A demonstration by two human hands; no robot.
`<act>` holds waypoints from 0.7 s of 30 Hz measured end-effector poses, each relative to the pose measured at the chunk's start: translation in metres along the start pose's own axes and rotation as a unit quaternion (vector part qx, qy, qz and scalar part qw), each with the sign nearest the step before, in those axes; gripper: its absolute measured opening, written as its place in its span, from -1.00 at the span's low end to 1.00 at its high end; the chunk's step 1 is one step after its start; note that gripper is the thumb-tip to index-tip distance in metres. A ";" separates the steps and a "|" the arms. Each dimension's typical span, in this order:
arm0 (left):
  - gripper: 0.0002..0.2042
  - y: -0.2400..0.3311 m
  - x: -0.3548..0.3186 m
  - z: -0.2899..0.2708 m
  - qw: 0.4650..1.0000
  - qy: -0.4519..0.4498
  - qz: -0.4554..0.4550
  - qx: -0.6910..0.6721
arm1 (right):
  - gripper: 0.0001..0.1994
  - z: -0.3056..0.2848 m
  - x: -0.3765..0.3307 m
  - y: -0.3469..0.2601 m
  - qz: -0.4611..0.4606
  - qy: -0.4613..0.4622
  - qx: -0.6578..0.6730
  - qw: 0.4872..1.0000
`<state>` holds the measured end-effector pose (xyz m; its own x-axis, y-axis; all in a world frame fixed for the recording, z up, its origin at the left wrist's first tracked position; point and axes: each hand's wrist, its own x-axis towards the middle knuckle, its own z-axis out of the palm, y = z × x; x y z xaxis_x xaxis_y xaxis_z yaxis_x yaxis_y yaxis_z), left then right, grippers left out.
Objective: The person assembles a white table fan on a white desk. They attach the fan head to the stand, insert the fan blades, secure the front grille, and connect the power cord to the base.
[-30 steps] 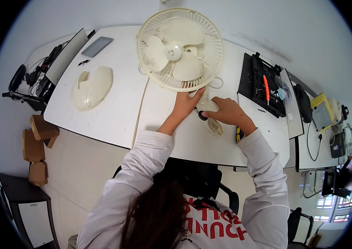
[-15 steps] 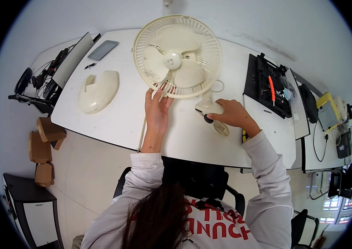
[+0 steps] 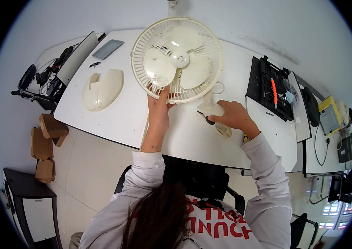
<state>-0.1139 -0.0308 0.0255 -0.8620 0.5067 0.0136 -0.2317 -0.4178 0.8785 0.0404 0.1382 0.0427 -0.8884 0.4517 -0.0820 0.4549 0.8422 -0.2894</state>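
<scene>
A cream electric fan is held up over the white table, its three blades point(image 3: 194, 71) bare at the front of the round cage point(image 3: 218, 50). My left hand point(image 3: 158, 114) grips the lower rim of the cage, thumb in front and the other fingers behind it. Further right, my right hand point(image 3: 237, 116) is wrapped around the fan's neck point(image 3: 208, 108), near a black knob point(image 3: 210, 120). An oval cream end piece point(image 3: 224, 130) shows below that hand. To the left lies a rounded cream housing point(image 3: 105, 93) with a notch cut in it.
A grey flat case point(image 3: 108, 49) and a small black piece point(image 3: 95, 64) lie at the table's far left. At the right, an open black toolbox point(image 3: 282, 97) holds an orange-handled tool point(image 3: 274, 91). Cardboard boxes point(image 3: 42, 143) stand on the floor at left.
The fan head has tilted and the blades have turned to a different angle. My left thumb now laps over the cage rim. My right hand keeps its hold on the neck.
</scene>
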 end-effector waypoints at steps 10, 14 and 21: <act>-0.69 0.015 -0.002 0.013 0.996 -0.022 -0.047 -0.073 | -0.34 0.004 0.005 0.003 0.009 -0.013 -0.003 1.000; -0.69 0.014 -0.004 0.011 0.997 -0.018 -0.049 -0.059 | -0.35 0.002 0.003 -0.001 0.014 -0.018 -0.002 1.000; -0.66 0.026 -0.008 0.016 0.997 -0.064 -0.045 -0.028 | -0.37 0.003 0.005 0.004 0.008 -0.015 0.000 1.000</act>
<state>-0.1055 -0.0335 0.0558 -0.7727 0.6347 -0.0001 -0.3331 -0.4054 0.8513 0.0379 0.1430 0.0379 -0.8820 0.4566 -0.1162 0.4699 0.8347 -0.2872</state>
